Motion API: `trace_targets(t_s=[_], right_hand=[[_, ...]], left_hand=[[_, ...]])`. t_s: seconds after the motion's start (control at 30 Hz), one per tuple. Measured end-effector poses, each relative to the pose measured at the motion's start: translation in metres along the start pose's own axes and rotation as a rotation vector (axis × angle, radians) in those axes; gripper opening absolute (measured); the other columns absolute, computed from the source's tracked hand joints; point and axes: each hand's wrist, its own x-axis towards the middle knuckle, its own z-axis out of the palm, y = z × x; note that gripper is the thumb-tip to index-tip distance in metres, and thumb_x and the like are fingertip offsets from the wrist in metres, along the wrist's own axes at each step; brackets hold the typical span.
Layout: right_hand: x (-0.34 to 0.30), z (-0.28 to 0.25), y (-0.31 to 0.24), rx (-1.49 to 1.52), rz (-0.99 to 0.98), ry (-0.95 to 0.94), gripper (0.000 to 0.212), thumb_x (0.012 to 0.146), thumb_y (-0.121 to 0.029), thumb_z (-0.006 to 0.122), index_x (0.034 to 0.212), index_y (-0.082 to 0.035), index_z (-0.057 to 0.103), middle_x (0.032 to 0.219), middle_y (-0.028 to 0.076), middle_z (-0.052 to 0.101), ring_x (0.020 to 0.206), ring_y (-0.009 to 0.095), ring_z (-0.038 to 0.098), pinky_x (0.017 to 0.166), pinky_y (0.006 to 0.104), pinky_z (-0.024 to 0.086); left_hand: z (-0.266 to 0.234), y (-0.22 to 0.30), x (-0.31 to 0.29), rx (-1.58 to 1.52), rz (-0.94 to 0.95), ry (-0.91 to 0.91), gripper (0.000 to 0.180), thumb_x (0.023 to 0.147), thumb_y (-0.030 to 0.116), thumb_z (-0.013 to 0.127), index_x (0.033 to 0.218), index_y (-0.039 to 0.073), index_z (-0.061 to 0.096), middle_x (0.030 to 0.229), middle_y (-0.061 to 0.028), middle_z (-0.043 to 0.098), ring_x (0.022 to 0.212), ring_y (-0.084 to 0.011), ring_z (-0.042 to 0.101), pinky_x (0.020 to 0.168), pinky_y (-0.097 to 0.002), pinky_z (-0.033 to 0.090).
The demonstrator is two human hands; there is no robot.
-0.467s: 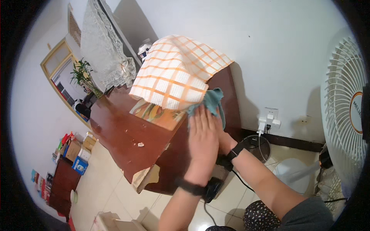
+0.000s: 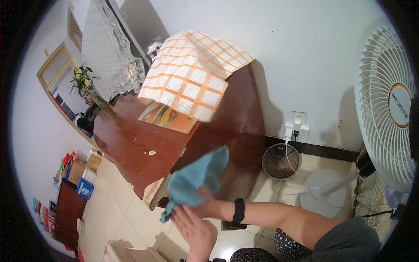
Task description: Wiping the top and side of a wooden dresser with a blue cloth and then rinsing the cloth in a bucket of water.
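At the lower centre, nearest the viewer, the left hand (image 2: pixel 196 232) has its fingers extended close together, their tips against the lower corner of a teal cloth (image 2: pixel 187 177); its thumb is out of sight, so whether it pinches the corner cannot be told. The right hand (image 2: pixel 208 205), a black band (image 2: pixel 238 210) at its wrist, is set against the cloth just beyond; its fingertips are covered, and how far they are closed cannot be determined. The cloth lies ahead of both hands, spreading up and to the right before the side of a brown table (image 2: pixel 139 148); its outline is motion-blurred. The left forearm is cut off by the lower edge. Farther back, the table's corner shows damaged edging, and an orange-and-white checked cover (image 2: pixel 192 74) partly conceals a picture board (image 2: pixel 172 120); what stands beneath the cover is hidden.
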Motion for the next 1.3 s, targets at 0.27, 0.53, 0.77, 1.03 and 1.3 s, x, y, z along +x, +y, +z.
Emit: trace_targets(t_s=[0.27,0.53,0.77,1.03,1.3], right_hand=[[-0.016,-0.043,0.05,-0.053,0.153,-0.799,0.035,0.081,-0.033,0.05,0.111,-0.015,0.052,0.118,0.013,0.05,0.113,0.03,0.043,0.095,0.0411,0.033],[0.033,-0.115,0.11,-0.271,0.347,-0.432,0.035,0.079,-0.035,0.053,0.106,-0.012,0.053,0.109,0.015,0.055,0.101,0.033,0.052,0.086,0.0408,0.041],[0.066,-0.166,0.193,-0.597,-0.049,-0.081,0.03,0.079,-0.019,0.049,0.102,-0.002,0.053,0.087,0.012,0.056,0.087,0.029,0.053,0.078,0.043,0.041],[0.117,-0.222,0.158,-0.607,0.359,-0.218,0.047,0.081,-0.017,0.049,0.119,0.01,0.042,0.126,0.026,0.037,0.122,0.038,0.032,0.104,0.0459,0.022],[0.119,-0.23,0.29,-1.0,0.005,0.022,0.039,0.083,-0.023,0.043,0.112,0.003,0.042,0.109,0.025,0.048,0.1,0.039,0.043,0.091,0.0467,0.033]], left_hand=[[0.034,0.023,0.004,0.005,0.098,0.051,0.07,0.072,0.007,0.05,0.127,-0.017,0.014,0.129,-0.043,0.014,0.119,-0.0593,0.016,0.097,-0.0621,0.015],[0.049,0.091,0.102,-0.084,0.103,-0.003,0.062,0.08,0.023,0.053,0.123,-0.015,0.031,0.13,-0.0374,0.025,0.117,-0.0475,0.034,0.094,-0.0512,0.03],[0.068,0.14,0.187,-0.151,0.301,0.148,0.057,0.079,0.016,0.049,0.125,-0.012,0.032,0.133,-0.0293,0.029,0.119,-0.0408,0.036,0.095,-0.0462,0.033],[0.095,0.181,0.264,0.002,0.403,0.185,0.064,0.079,0.017,0.049,0.132,-0.009,0.024,0.139,-0.0231,0.022,0.124,-0.0283,0.033,0.101,-0.0346,0.026],[0.14,0.211,0.321,0.065,0.47,0.316,0.052,0.084,0.014,0.038,0.133,0.001,0.028,0.137,-0.0163,0.031,0.111,-0.0223,0.043,0.097,-0.0318,0.027]])
